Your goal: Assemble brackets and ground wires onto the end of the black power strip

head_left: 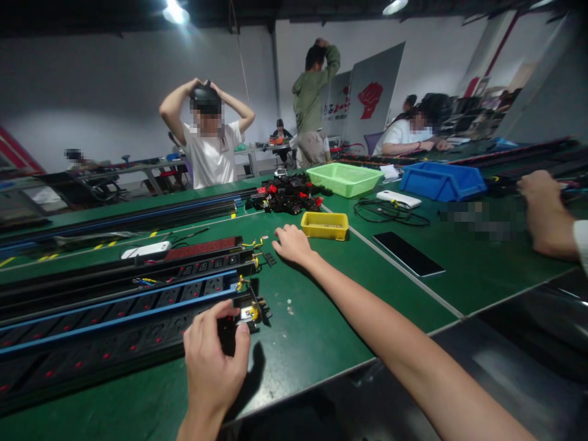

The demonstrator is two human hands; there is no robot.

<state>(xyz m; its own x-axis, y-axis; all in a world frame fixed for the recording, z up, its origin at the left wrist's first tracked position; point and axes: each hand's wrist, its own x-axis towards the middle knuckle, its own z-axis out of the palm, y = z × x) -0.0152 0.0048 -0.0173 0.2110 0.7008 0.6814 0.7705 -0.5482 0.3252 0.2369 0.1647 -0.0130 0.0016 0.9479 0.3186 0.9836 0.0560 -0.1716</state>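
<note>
Left-hand fingers [220,310], half open, meet the near power strip [119,349], grip unclear; its long axis runs leftward from them, wired end rightward. Right-hand fingers [285,239], loosely curled beside the yellow tray [321,233], hide any hold.

Smooth, matt black plastic power strips [114,344], faintly glossy green tabletop [312,318]; glossy black phone screen [408,252], yellow plastic tray [325,233]

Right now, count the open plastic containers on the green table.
3: yellow bin beside the right hand, green basket behind that bin, blue bin right of the basket. Others may be hidden.
</note>
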